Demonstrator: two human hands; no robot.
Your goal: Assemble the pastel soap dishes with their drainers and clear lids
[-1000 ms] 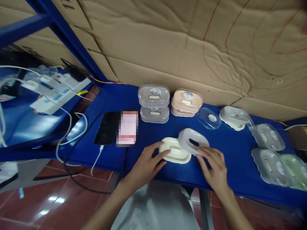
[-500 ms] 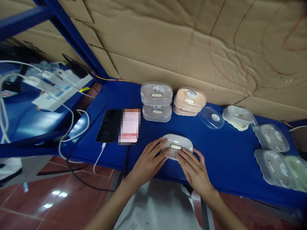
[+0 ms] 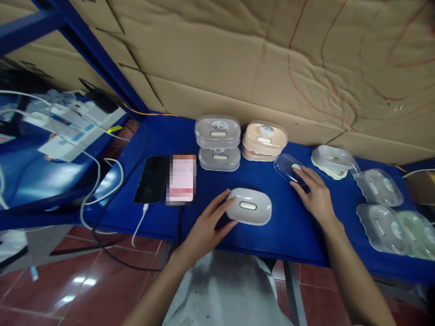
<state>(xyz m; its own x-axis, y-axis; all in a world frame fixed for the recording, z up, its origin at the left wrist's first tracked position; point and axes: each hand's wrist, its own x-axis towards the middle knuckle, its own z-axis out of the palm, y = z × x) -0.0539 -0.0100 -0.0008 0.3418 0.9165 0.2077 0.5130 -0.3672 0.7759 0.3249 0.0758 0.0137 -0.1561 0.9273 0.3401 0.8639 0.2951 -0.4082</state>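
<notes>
A white oval dish [image 3: 260, 212] with a cream bar in its centre lies on the blue table near the front edge. My left hand [image 3: 209, 224] rests at the dish's left end, fingers spread around that end. My right hand [image 3: 315, 192] is at a clear oval lid [image 3: 285, 166] with a round sticker, thumb and fingers apart over its right end; whether it grips the lid cannot be made out.
Behind stand stacked grey boxes [image 3: 219, 133] and peach boxes [image 3: 265, 138]. Two phones lie left, one dark [image 3: 150, 179], one lit [image 3: 181, 179]. Clear and green boxes [image 3: 416, 231] sit right. Cables and a power strip [image 3: 73, 136] are far left.
My right hand has left the white dish and moved right and back to the clear lid. My left hand stays at the dish's left end. The view has shifted slightly.
</notes>
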